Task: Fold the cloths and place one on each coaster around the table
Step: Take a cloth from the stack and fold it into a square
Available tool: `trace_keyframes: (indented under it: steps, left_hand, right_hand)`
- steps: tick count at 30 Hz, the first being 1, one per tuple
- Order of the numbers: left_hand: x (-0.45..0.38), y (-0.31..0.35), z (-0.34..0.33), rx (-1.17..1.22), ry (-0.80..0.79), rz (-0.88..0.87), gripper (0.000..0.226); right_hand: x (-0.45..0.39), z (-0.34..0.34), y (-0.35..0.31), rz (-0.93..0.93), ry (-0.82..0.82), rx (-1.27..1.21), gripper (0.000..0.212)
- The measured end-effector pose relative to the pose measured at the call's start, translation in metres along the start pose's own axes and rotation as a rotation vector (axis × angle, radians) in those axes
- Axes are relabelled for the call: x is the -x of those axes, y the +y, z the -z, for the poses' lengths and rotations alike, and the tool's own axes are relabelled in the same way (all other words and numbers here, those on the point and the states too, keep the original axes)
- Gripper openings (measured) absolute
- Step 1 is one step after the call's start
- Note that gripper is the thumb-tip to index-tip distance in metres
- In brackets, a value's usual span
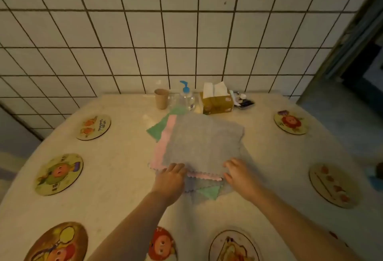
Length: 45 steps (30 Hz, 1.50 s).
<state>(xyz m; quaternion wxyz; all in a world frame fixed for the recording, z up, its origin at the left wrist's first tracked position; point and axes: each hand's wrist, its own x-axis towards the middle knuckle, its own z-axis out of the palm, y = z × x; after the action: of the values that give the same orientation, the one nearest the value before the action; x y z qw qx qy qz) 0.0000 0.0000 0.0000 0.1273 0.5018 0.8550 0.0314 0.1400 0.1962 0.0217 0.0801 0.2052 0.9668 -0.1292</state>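
Head view: beige table (116, 177) against tiled wall (186, 32); both hands (173, 179) pinch the grey cloth (203, 140).

One cam only, worn on the person's head, wide-angle. Looks fwd and down from above the counter (116, 177) near edge, close over it, facing the far edge and the tiled wall (186, 32) behind. No 2nd view to share.

Seven coasters (93, 127), three cloths (204, 142), two hands (171, 179)

Cup (161, 98), pump bottle (186, 99), tissue box (217, 104), perhaps sachets (243, 101).
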Motion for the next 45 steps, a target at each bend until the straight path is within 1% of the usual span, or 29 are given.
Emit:
trace_keyframes:
  steps: [2, 4, 5, 7, 8, 9, 12, 14, 16, 19, 21, 24, 25, 28, 30, 32, 34, 35, 36, 37, 38, 39, 40, 42, 43, 45]
  left_hand:
    - [-0.023, -0.001, -0.007, 0.053, 0.009, 0.012, 0.050]
    - [-0.044, 0.001, -0.013, 0.011, -0.035, 0.008, 0.053]
    - [-0.055, 0.001, -0.017, -0.019, -0.028, -0.006, 0.053]
    - [-0.074, -0.003, -0.026, -0.023, -0.044, -0.033, 0.053]
    - [-0.077, -0.006, -0.027, -0.043, -0.053, -0.047, 0.055]
    - [-0.080, -0.009, -0.033, -0.065, -0.064, -0.066, 0.055]
    - [-0.088, -0.016, -0.038, -0.098, -0.059, -0.117, 0.051]
    - [-0.092, -0.020, -0.035, -0.100, -0.059, -0.118, 0.046]
    - [-0.094, -0.023, -0.034, -0.057, -0.064, -0.105, 0.051]
    - [-0.096, -0.028, -0.035, 0.013, -0.087, -0.134, 0.053]
    - [-0.097, -0.029, -0.034, 0.050, -0.085, -0.122, 0.060]
    - [-0.099, -0.021, -0.031, 0.058, -0.080, -0.069, 0.068]
    - [-0.101, -0.019, -0.029, 0.060, -0.066, -0.046, 0.065]
    - [-0.108, -0.021, -0.025, 0.092, 0.003, 0.017, 0.034]
    - [-0.111, -0.031, -0.021, 0.102, 0.072, 0.029, 0.023]
    - [-0.112, -0.044, -0.014, 0.086, 0.130, 0.060, 0.015]
    - [-0.114, -0.052, 0.003, 0.101, 0.192, 0.120, 0.013]
    - [-0.118, -0.056, 0.013, 0.128, 0.210, 0.160, 0.015]
    - [-0.122, -0.058, 0.024, 0.164, 0.226, 0.209, 0.018]
    - [-0.127, -0.060, 0.037, 0.210, 0.240, 0.258, 0.019]
    - [-0.131, -0.059, 0.051, 0.265, 0.250, 0.295, 0.018]
    - [-0.135, -0.058, 0.065, 0.351, 0.285, 0.322, 0.017]
    - [-0.137, -0.057, 0.081, 0.476, 0.321, 0.354, 0.016]
    - [-0.140, -0.057, 0.108, 0.747, 0.390, 0.406, 0.018]
    - [-0.138, -0.060, 0.122, 0.803, 0.449, 0.399, 0.019]
    - [-0.129, -0.071, 0.149, 0.734, 0.568, 0.352, 0.019]
  right_hand:
    - [-0.020, -0.011, 0.006, 0.057, -0.067, 0.013, 0.031]
    - [-0.038, -0.022, 0.006, 0.085, -0.130, 0.040, 0.030]
    - [-0.047, -0.028, 0.004, 0.108, -0.124, 0.072, 0.034]
    - [-0.062, -0.038, 0.003, 0.135, -0.065, 0.071, 0.055]
    - [-0.065, -0.039, 0.003, 0.155, -0.025, 0.113, 0.057]
    - [-0.070, -0.045, 0.007, 0.192, 0.026, 0.155, 0.053]
    - [-0.078, -0.055, 0.017, 0.244, 0.016, 0.193, 0.029]
    - [-0.080, -0.056, 0.021, 0.246, -0.033, 0.089, 0.026]
    - [-0.079, -0.053, 0.024, 0.245, -0.068, -0.039, 0.017]
    - [-0.082, -0.051, 0.029, 0.211, -0.085, -0.195, 0.020]
    - [-0.084, -0.049, 0.030, 0.208, -0.088, -0.238, 0.020]
    - [-0.087, -0.040, 0.027, 0.155, -0.029, -0.285, 0.014]
    - [-0.090, -0.038, 0.028, 0.132, 0.004, -0.289, 0.015]
    - [-0.094, -0.029, 0.029, 0.108, 0.069, -0.200, 0.017]
    - [-0.098, -0.027, 0.033, 0.166, 0.080, -0.149, 0.021]
    - [-0.097, -0.021, 0.039, 0.234, 0.034, -0.088, 0.024]
    - [-0.097, -0.012, 0.044, 0.252, -0.016, 0.026, 0.028]
    - [-0.097, -0.006, 0.047, 0.240, -0.004, 0.088, 0.036]
    - [-0.099, 0.000, 0.050, 0.193, 0.042, 0.113, 0.039]
    - [-0.103, 0.009, 0.052, 0.146, 0.050, 0.085, 0.033]
    - [-0.107, 0.020, 0.052, 0.097, 0.098, 0.056, 0.023]
    - [-0.111, 0.033, 0.050, 0.044, 0.136, 0.032, 0.017]
    - [-0.115, 0.045, 0.048, 0.004, 0.177, -0.006, 0.018]
    - [-0.120, 0.077, 0.038, -0.010, 0.274, -0.094, 0.022]
    - [-0.121, 0.093, 0.029, 0.016, 0.343, -0.146, 0.023]
    - [-0.123, 0.122, 0.009, 0.100, 0.461, -0.252, 0.020]
